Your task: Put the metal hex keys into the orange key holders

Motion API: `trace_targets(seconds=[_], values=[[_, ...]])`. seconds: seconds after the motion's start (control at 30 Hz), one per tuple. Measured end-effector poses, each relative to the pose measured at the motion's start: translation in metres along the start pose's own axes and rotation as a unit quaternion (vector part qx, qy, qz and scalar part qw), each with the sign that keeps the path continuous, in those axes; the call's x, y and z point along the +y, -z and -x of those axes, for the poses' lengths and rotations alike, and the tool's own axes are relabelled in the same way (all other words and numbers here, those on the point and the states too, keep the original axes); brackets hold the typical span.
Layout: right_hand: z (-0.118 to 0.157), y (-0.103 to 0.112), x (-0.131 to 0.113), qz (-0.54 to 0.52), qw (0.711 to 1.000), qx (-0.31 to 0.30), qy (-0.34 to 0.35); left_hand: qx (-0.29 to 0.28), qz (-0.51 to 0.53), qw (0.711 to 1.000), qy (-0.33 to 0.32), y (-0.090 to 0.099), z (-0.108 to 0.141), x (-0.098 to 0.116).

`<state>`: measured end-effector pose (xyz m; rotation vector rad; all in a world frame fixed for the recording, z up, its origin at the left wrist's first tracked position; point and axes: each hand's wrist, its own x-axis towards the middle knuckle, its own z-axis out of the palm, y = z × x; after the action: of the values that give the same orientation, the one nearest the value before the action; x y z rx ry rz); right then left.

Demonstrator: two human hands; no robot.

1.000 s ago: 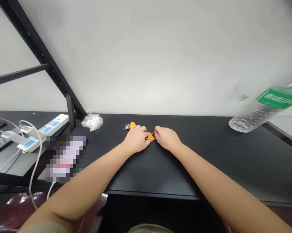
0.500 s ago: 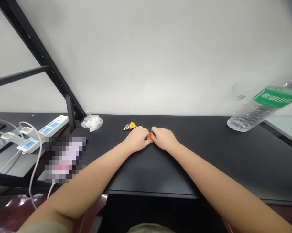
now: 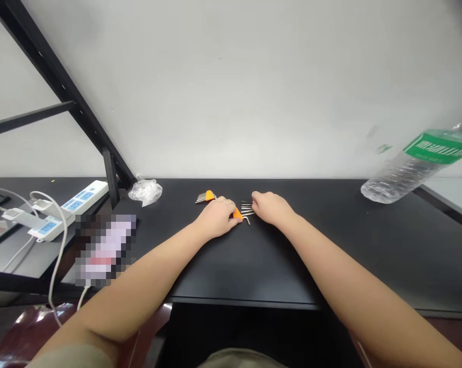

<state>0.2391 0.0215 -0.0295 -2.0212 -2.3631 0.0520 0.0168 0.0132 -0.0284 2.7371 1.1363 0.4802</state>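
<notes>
My left hand [image 3: 218, 216] is closed around an orange hex key holder [image 3: 237, 214], low over the black table. The bent end of one hex key [image 3: 247, 220] sticks out at the holder's right side. To its right, several loose metal hex keys [image 3: 246, 208] lie side by side. My right hand [image 3: 272, 206] is at their right ends, fingers curled in a pinch; its fingertips hide whatever part they grip. Behind my left hand lies a second orange holder [image 3: 210, 195] with several hex keys fanned out to the left.
A crumpled clear plastic bag [image 3: 145, 192] lies by the black frame post. At left are a white power strip [image 3: 71, 209] with cables and a blurred-out phone [image 3: 110, 248]. On the right, a large clear bottle with a green label [image 3: 418, 166] leans at a tilt.
My right hand has moved away from my left, a little to the right, uncovering the loose hex keys and the holder's right side. My left hand stays at the holder.
</notes>
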Motion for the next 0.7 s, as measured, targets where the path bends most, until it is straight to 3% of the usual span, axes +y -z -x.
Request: trace_targets(seconds=[0.13,0.43,0.53,0.7], values=[[-0.009,0.004,0.01,-0.022,1.0,-0.013,-0.015,0.0,0.004,1.0,-0.002,0.001,0.002,-0.002],[-0.009,0.004,0.022,-0.062,0.996,0.041,-0.055,-0.007,0.05,0.998,0.021,0.004,0.005,-0.01],[0.0,0.008,0.029,-0.086,0.994,0.065,-0.004,-0.007,0.085,0.996,0.041,0.005,0.006,-0.011],[0.019,0.018,0.013,-0.141,0.978,-0.005,0.154,-0.004,0.116,0.99,0.079,0.003,0.007,-0.014]])
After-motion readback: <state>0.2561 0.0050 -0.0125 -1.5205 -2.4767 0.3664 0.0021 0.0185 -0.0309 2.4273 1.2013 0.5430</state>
